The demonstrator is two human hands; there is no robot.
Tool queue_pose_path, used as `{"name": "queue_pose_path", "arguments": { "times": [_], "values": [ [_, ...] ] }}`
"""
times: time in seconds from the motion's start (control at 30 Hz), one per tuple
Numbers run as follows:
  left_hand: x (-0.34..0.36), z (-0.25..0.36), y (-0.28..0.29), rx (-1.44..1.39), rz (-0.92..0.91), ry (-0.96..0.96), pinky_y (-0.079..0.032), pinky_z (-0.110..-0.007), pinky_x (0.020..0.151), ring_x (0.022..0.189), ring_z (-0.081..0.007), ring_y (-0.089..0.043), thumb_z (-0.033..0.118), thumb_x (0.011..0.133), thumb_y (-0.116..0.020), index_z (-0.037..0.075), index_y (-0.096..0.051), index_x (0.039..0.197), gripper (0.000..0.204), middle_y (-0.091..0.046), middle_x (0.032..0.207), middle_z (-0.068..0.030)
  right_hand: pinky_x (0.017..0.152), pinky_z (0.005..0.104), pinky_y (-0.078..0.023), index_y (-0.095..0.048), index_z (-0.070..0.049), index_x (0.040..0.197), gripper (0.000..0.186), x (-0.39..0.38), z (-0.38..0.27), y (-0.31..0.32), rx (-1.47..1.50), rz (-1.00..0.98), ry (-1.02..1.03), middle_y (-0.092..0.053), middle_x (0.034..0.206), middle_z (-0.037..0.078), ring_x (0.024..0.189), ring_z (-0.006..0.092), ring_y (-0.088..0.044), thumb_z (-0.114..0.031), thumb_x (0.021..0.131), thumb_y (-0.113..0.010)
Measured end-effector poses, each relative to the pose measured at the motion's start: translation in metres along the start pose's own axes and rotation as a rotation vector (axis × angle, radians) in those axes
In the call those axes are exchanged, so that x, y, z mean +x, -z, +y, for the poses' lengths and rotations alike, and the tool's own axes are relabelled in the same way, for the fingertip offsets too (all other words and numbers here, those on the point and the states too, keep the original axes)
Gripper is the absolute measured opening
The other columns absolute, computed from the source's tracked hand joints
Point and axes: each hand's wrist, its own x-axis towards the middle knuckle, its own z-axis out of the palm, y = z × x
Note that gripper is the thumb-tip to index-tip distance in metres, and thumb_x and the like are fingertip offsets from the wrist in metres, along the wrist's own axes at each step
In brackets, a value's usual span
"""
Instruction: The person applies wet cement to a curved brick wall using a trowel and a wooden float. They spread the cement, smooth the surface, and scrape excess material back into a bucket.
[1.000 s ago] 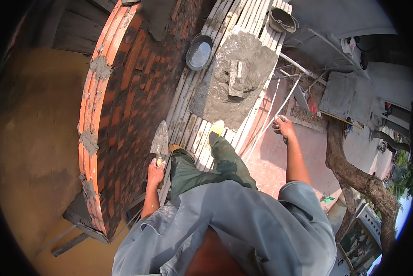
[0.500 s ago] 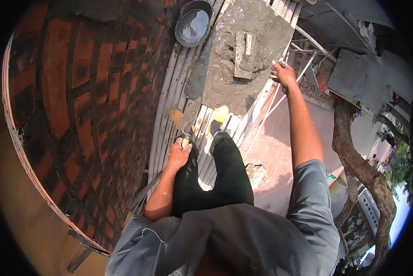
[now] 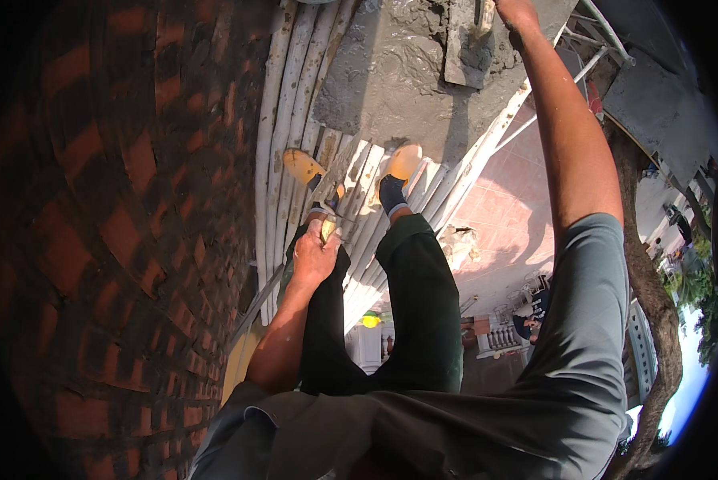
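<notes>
My left hand (image 3: pixel 316 254) is closed round the yellowish handle of a trowel (image 3: pixel 340 166). The mortar-smeared blade points away from me, above the bamboo poles between my feet. At the top edge my right hand (image 3: pixel 520 13) is right beside the handle of a plastering float (image 3: pixel 467 58). The frame edge cuts off its fingers, so their grip does not show. That float lies on wet grey mortar (image 3: pixel 391 88) spread over a board. Both my feet, in yellow-orange shoes (image 3: pixel 405 162), stand on the poles by the mortar's near edge.
A brick wall (image 3: pixel 127 232) rises close on my left. White-splashed bamboo poles (image 3: pixel 275 136) form the platform. Right of it, far below, is reddish paving (image 3: pixel 499 200). A person (image 3: pixel 528 320) is down there, near a balustrade (image 3: pixel 499 340). A tree trunk (image 3: pixel 653 320) stands further right.
My right hand has reached forward, up to the float's handle. My view has shifted, so the bucket has nearly left the top edge. The left hand keeps the trowel.
</notes>
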Motion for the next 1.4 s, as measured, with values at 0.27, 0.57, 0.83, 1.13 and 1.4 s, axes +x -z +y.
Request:
{"name": "queue_pose_path", "arguments": {
  "times": [0.27, 0.57, 0.83, 1.13, 1.4],
  "values": [
    [0.037, 0.013, -0.011, -0.095, -0.143, 0.014, -0.053, -0.044, 0.075, 0.082, -0.0371, -0.068, 0.022, 0.095, -0.073, 0.001, -0.061, 0.116, 0.032, -0.069, 0.088, -0.0235, 0.066, 0.0391, -0.052, -0.074, -0.004, 0.109, 0.024, 0.061, 0.067, -0.051, 0.215, -0.078, 0.002, -0.074, 0.094, 0.008, 0.077, 0.0211, -0.064, -0.018, 0.091, -0.073],
    [0.103, 0.081, 0.014, 0.028, -0.006, -0.205, -0.054, -0.055, 0.078, 0.088, -0.0495, -0.069, 0.027, 0.092, -0.074, 0.0, -0.06, 0.108, 0.035, -0.072, 0.088, -0.0275, 0.082, 0.0384, -0.057, -0.066, 0.001, 0.128, 0.056, -0.032, 0.024, -0.028, -0.406, -0.208, 0.155, -0.075, 0.109, 0.019, 0.096, 0.025, -0.071, -0.031, 0.084, -0.081],
    [0.182, 0.211, 0.097, 0.217, 0.14, -0.556, -0.051, -0.051, 0.071, 0.082, -0.0499, -0.065, 0.028, 0.096, -0.073, 0.001, -0.055, 0.097, 0.032, -0.064, 0.081, -0.0261, 0.085, 0.0401, -0.057, -0.07, -0.002, 0.116, 0.043, -0.128, -0.039, 0.034, -0.097, -0.122, 0.129, -0.077, 0.1, 0.017, 0.092, 0.0298, -0.075, -0.02, 0.078, -0.079],
    [0.192, 0.18, 0.068, 0.448, -0.008, -0.432, -0.052, -0.051, 0.073, 0.085, -0.0485, -0.066, 0.033, 0.097, -0.071, 0.003, -0.058, 0.102, 0.033, -0.067, 0.084, -0.0249, 0.068, 0.035, -0.057, -0.071, 0.002, 0.104, 0.025, -0.117, -0.027, 0.082, 0.648, 0.168, -0.183, -0.076, 0.095, 0.011, 0.079, 0.0211, -0.073, -0.007, 0.082, -0.077],
    [0.228, 0.205, 0.057, 0.246, 0.098, -0.579, -0.05, -0.051, 0.071, 0.078, -0.0474, -0.064, 0.04, 0.094, -0.074, 0.003, -0.06, 0.099, 0.04, -0.064, 0.08, -0.0242, 0.105, 0.0655, -0.051, -0.057, 0.01, 0.121, 0.029, -0.124, -0.004, 0.108, 1.208, 0.337, -0.561, -0.064, 0.128, 0.025, 0.119, 0.0417, -0.064, -0.004, 0.096, -0.062]
  ]
}}
